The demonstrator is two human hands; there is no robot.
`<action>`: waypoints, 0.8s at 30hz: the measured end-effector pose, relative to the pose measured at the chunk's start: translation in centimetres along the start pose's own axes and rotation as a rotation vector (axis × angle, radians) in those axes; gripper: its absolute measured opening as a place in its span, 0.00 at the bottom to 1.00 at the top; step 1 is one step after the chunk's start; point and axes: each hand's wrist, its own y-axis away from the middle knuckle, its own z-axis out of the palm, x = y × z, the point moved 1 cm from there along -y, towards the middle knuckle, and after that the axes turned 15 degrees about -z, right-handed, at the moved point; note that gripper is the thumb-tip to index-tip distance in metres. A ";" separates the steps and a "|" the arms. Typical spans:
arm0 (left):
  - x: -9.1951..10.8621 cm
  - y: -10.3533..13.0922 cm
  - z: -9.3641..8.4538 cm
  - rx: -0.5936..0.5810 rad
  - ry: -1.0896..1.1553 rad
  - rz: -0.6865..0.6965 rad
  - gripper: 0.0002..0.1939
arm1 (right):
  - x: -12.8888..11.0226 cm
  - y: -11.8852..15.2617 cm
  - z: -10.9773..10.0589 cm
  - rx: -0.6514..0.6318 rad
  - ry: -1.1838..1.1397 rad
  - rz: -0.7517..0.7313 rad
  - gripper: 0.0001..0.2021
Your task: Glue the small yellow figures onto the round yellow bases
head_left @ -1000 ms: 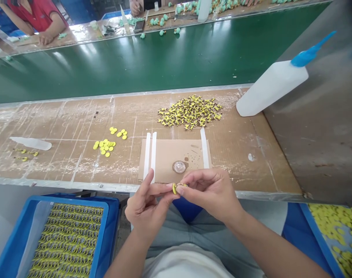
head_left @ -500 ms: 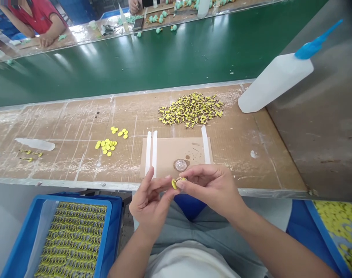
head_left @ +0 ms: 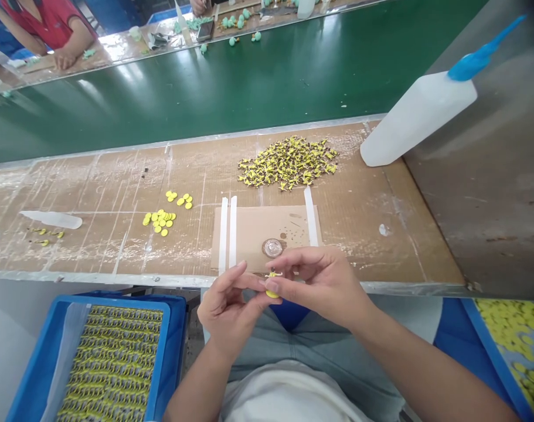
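Just past the table's front edge, a small yellow and dark figurine (head_left: 273,274) stands upright on a round yellow disc (head_left: 272,294). My right hand (head_left: 323,284) pinches the figurine and disc between thumb and fingers. From the other side, my left hand (head_left: 231,302) grips the disc's left edge with thumb and index finger, partly hidden by the right thumb. Beyond the hands lies a cardboard sheet (head_left: 267,220) with white tape strips and a round clear blob or dish (head_left: 272,248) on it. A pile of loose yellow and dark figurines (head_left: 288,163) sits behind the sheet.
Yellow discs (head_left: 160,220) lie left of the sheet, near a narrow white bottle (head_left: 51,219) and several finished pieces. A blue-capped bottle (head_left: 418,120) leans at right by a metal wall. Blue trays (head_left: 165,328) flank my lap. A person in red sits across the green belt (head_left: 183,88).
The figurine and disc have turned from lying sideways to upright, disc underneath. Both hands stay close together around the piece. The view has shifted slightly.
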 end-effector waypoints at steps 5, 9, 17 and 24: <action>-0.1 -0.3 -0.2 -0.096 0.025 0.036 0.38 | -0.2 0.0 0.1 -0.016 0.008 0.021 0.12; 0.1 -0.5 -0.3 -0.121 0.016 0.056 0.41 | -0.2 0.0 0.1 -0.018 0.014 0.048 0.14; 0.4 -0.4 -0.2 -0.166 -0.001 0.047 0.48 | 0.4 0.1 0.3 -0.032 -0.045 0.050 0.14; 0.6 -0.2 -0.7 -0.227 0.013 0.082 0.49 | -0.1 1.3 -1.5 -0.093 0.185 -0.320 0.08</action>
